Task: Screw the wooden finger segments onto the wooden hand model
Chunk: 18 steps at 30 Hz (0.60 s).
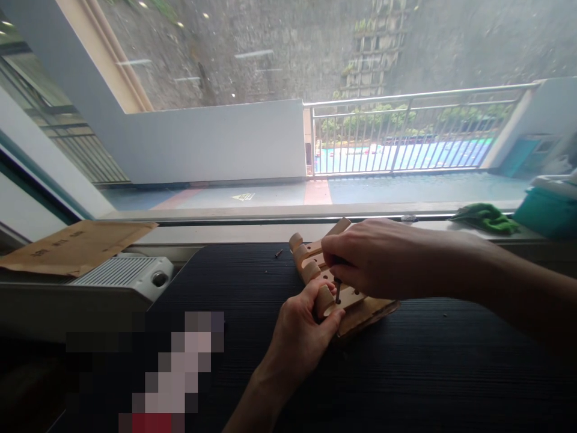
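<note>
A light wooden piece with drilled holes and upright rounded ends lies on the dark table, over a browner flat board. My left hand grips its near rounded end between thumb and fingers. Above it, my right hand is closed around a screwdriver, whose handle is mostly hidden in the fist. The thin metal shaft points down at a hole near my left thumb; I cannot tell whether a screw sits under the tip. A small screw lies to the left of the wood.
The black table reaches the window sill. On the left, a brown envelope lies over a white radiator. A green cloth and a teal bucket are at the right. A pixelated patch covers the lower left.
</note>
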### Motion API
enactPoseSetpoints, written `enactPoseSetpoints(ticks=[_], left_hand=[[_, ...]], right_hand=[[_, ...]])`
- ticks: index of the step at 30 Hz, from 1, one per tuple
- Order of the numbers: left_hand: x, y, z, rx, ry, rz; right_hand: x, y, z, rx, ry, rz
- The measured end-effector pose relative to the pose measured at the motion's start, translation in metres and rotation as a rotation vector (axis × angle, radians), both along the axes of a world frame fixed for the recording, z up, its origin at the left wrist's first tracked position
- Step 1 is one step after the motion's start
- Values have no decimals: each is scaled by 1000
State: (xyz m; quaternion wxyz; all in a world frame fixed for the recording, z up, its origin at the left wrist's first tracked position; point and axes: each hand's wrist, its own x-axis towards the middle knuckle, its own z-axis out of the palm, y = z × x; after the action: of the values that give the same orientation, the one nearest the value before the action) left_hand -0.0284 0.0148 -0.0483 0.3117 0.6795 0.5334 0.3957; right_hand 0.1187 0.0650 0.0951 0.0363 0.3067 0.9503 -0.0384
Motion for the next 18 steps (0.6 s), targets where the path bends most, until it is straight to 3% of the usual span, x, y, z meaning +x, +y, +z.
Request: enactPoseSetpoints(ticks=[5, 14, 18], left_hand=[[0, 0, 1, 0, -1, 4], [1, 0, 3, 8, 0, 22], [1, 0, 3, 8, 16, 22]], right_hand=[[3, 1, -2, 21, 49, 38], [8, 1, 1, -99, 51, 58], [4, 0, -4, -56, 69, 53]])
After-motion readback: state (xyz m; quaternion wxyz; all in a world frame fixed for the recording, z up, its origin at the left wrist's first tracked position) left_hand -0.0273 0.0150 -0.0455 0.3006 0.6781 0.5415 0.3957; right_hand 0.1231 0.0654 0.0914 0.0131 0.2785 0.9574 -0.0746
